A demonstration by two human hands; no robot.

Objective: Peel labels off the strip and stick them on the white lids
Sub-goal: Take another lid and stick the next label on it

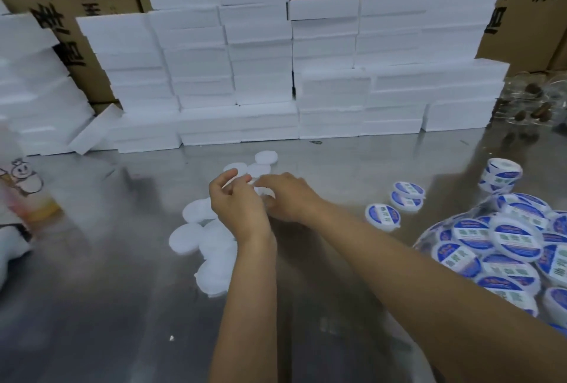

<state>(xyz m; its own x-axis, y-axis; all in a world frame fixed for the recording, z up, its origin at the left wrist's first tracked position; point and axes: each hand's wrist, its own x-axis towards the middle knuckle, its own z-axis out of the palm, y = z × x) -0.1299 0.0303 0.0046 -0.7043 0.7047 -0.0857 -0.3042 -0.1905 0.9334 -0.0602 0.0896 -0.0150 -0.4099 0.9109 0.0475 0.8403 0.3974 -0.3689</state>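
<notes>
Both hands meet over the white lids (196, 236) on the table (92, 290); left hand (237, 203) fingers curled, right hand (288, 198) likewise; what either grip holds, I cannot tell; labelled lids (503, 247) heaped right.

Two bare forearms reach forward from the bottom of the view, the left one rising almost straight up the middle and the right one coming in on a diagonal from the lower right corner. The left hand (237, 203) shows its back to the camera, with its fingers curled and the thumb and forefinger raised and bent toward each other. The right hand (288, 197) sits just beside it, knuckles up, its curled fingertips meeting those of the left hand.
</notes>
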